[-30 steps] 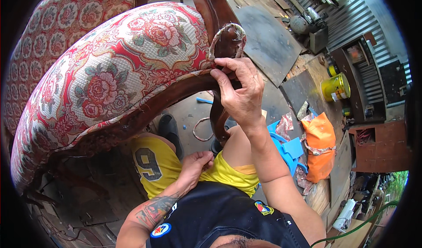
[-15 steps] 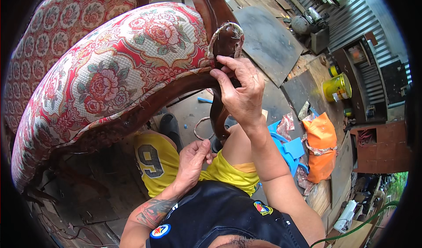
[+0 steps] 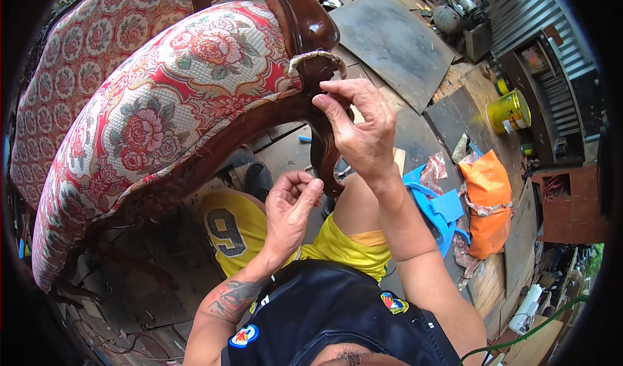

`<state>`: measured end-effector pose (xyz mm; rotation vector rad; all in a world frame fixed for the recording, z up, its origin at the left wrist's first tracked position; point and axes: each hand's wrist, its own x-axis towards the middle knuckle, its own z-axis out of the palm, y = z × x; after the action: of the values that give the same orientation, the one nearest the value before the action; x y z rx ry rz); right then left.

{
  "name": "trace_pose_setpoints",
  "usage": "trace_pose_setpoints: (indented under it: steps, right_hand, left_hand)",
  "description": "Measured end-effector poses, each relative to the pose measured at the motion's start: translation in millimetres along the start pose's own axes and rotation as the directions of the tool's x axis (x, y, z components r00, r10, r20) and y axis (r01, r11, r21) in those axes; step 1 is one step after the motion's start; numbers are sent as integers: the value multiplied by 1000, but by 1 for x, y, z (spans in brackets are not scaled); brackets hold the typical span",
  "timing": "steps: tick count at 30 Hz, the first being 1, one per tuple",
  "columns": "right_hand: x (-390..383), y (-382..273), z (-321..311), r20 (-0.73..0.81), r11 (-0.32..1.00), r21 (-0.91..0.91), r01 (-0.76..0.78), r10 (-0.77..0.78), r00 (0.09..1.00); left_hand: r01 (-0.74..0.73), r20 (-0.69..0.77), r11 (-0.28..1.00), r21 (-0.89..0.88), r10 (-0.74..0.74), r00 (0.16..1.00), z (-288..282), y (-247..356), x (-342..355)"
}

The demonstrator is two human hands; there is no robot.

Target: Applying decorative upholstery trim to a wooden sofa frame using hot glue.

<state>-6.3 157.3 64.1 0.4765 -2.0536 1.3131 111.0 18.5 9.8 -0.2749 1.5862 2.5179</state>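
An upholstered wooden chair [image 3: 149, 132] with a red and cream rose pattern fills the left and middle, its dark carved frame [image 3: 259, 124] running below the seat. A fabric-covered cord [image 3: 315, 56] loops round the dark post at the seat's front corner; its lower part goes behind my right hand [image 3: 366, 129]. That hand is beside the corner, thumb and forefinger curled toward each other in a pinch; whatever is between them is too small to make out. My left hand [image 3: 292, 213] is closed above my lap, thumb against the curled fingers, and what it holds is hidden.
Right of my knees lie an orange bundle [image 3: 488, 207] tied with a fabric strip, blue plastic pieces [image 3: 438, 213] and patterned scraps [image 3: 433, 172]. A dark flat board [image 3: 392, 48] is beyond the chair. A yellow pail [image 3: 509, 113] stands near a brown cabinet [image 3: 571, 204].
My right hand has drawn slightly away from the seat corner. My left hand has risen a little. The cord loop sits lower around the post, and the view has shifted.
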Motion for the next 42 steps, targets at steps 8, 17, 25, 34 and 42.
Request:
trace_pose_setpoints:
  steps: [8, 17, 25, 34, 42]
  right_hand:
    - [-54, 76, -134, -149, 908, -296, -295, 261, 954]
    - [-369, 200, -305, -518, -238, -333, -912, 855, -34]
    - [-433, 238, -155, -347, -375, -505, -778, 913, -215]
    - [-422, 154, -178, 99, -230, 46, -972, 969, -225]
    - [-370, 142, -234, 185, -201, 554, -808, 976, -116]
  left_hand:
    - [-67, -81, 979, 190, 84, 993, -37, -3, 4]
    - [182, -255, 937, 298, -105, 961, -80, -24, 20]
    - [266, -79, 857, 441, -258, 963, -34, -19, 32]
    - [199, 69, 889, 412, -248, 966, -37, 1, 14]
    - [82, 220, 942, 324, -160, 962, -25, 6, 19]
